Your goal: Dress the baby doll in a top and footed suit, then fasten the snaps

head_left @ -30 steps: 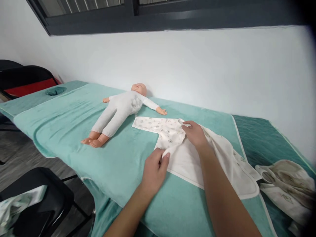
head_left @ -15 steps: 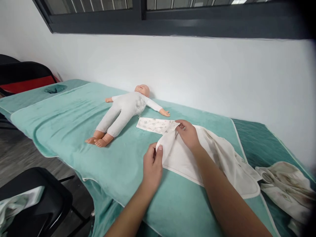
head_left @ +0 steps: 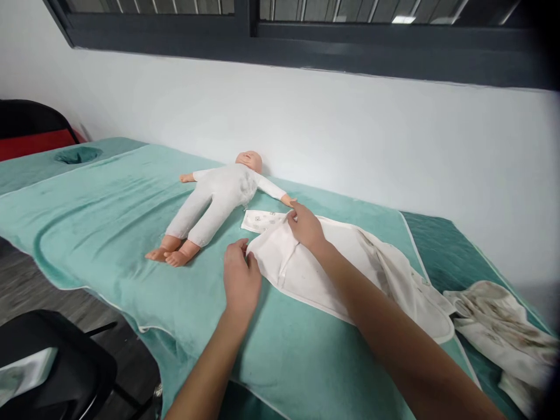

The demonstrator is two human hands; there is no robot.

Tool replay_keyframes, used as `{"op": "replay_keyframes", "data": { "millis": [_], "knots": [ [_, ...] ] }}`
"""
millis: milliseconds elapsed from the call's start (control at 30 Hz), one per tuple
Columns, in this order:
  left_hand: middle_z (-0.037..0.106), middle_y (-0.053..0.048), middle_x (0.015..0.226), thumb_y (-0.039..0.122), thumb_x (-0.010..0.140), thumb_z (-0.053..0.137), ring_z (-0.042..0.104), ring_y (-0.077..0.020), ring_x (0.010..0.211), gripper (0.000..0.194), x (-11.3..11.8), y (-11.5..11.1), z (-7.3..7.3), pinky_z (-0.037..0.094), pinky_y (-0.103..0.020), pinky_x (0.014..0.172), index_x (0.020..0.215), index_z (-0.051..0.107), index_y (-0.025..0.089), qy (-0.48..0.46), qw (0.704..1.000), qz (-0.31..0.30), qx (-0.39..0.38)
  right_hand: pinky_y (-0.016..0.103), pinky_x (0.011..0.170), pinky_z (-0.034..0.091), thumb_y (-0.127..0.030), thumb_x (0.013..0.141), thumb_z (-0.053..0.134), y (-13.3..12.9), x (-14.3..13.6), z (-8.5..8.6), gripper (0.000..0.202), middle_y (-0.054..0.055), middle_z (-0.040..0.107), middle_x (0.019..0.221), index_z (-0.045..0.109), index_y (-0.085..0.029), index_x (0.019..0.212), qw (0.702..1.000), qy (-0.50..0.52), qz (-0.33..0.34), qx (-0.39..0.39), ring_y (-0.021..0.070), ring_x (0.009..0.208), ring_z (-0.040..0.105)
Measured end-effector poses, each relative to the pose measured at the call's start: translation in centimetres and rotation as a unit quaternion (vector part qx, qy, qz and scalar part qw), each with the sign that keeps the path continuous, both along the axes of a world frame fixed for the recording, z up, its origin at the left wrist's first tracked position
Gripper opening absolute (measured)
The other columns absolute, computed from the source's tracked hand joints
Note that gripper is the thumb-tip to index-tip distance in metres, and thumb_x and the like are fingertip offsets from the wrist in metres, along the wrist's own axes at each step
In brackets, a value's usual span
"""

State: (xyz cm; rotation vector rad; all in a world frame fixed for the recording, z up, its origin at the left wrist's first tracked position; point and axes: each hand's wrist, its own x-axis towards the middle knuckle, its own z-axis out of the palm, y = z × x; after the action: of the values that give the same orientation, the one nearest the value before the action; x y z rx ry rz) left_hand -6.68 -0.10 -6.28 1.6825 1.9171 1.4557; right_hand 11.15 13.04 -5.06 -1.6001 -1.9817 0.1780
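A white baby garment (head_left: pixel 319 280) lies spread on the green cover, its plain inner side up. One patterned sleeve (head_left: pixel 262 220) sticks out to the left. My left hand (head_left: pixel 242 277) pinches the garment's near left corner between thumb and fingers. At the base of the sleeve, my right hand (head_left: pixel 306 226) has its fingertips closed on the fabric, close to the doll's hand. The baby doll (head_left: pixel 223 192), in a white suit, rests on its back to the left of the garment, head toward the wall and arms spread.
The green cover (head_left: pixel 109 221) drapes over a padded table along the white wall (head_left: pixel 350 128). A crumpled patterned cloth (head_left: pixel 503 332) lies at the right end. A black chair (head_left: pixel 65 350) holding a pale item stands at the near left; another chair (head_left: pixel 35 125) is behind the table's left end.
Both hands have moved left, and the garment's left flap is drawn out flatter toward the doll. My right hand is now beside the doll's hand. The camera view has shifted a little.
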Motion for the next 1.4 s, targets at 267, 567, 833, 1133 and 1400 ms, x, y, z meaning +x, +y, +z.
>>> {"op": "replay_keyframes", "data": {
  "millis": [267,567,833,1133,1400],
  "knots": [
    [0.067,-0.007,0.095,0.019,0.094,0.047,0.057,-0.0248,0.092,0.018,1.9,-1.7,0.2,0.040,-0.039,0.081,0.104,0.062,0.018,0.299,0.940,-0.151,0.062,0.044,0.115,0.029,-0.041,0.100,0.039,-3.4,0.6,-0.8,0.051,0.013,0.048,0.149,0.047,-0.015,0.143,0.991,-0.085,0.101,0.017,0.0279,0.138,0.040],
    [0.065,-0.003,0.075,0.031,0.098,0.043,0.058,-0.0207,0.075,0.029,2.3,-1.7,0.6,0.038,-0.035,0.072,0.078,0.061,0.019,0.330,0.933,-0.142,0.019,0.048,0.119,0.022,-0.049,0.100,0.036,-8.3,5.4,0.4,0.054,0.009,0.033,0.159,0.044,-0.021,0.146,0.992,-0.052,0.115,-0.020,0.0252,0.148,0.027],
    [0.070,-0.006,0.104,0.027,0.097,0.047,0.060,-0.0237,0.097,0.020,2.4,-1.1,0.7,0.042,-0.038,0.084,0.101,0.065,0.021,0.327,0.920,-0.207,0.059,0.038,0.085,0.046,-0.044,0.095,0.044,-11.8,21.9,1.8,0.035,0.011,0.067,0.119,0.063,-0.021,0.114,0.971,-0.018,-0.240,-0.002,0.0264,0.104,0.063],
    [0.069,-0.004,0.103,0.033,0.096,0.047,0.062,-0.0189,0.097,0.021,12.4,-1.7,2.8,0.049,-0.033,0.087,0.101,0.065,0.023,0.029,0.945,-0.322,-0.040,0.030,0.072,0.041,-0.054,0.089,0.053,-12.7,24.8,0.6,0.036,0.006,0.069,0.103,0.071,-0.025,0.099,0.981,0.012,-0.167,-0.093,0.0218,0.091,0.062],
    [0.068,-0.009,0.102,0.039,0.086,0.060,0.065,-0.0203,0.094,0.025,22.7,4.5,2.6,0.054,-0.034,0.081,0.099,0.066,0.017,-0.259,0.861,-0.386,-0.208,0.034,0.091,0.041,-0.032,0.086,0.055,-12.5,24.5,0.3,0.020,0.006,0.069,0.097,0.072,-0.022,0.089,0.993,0.046,-0.109,0.008,0.0212,0.095,0.060]
  ]
}}
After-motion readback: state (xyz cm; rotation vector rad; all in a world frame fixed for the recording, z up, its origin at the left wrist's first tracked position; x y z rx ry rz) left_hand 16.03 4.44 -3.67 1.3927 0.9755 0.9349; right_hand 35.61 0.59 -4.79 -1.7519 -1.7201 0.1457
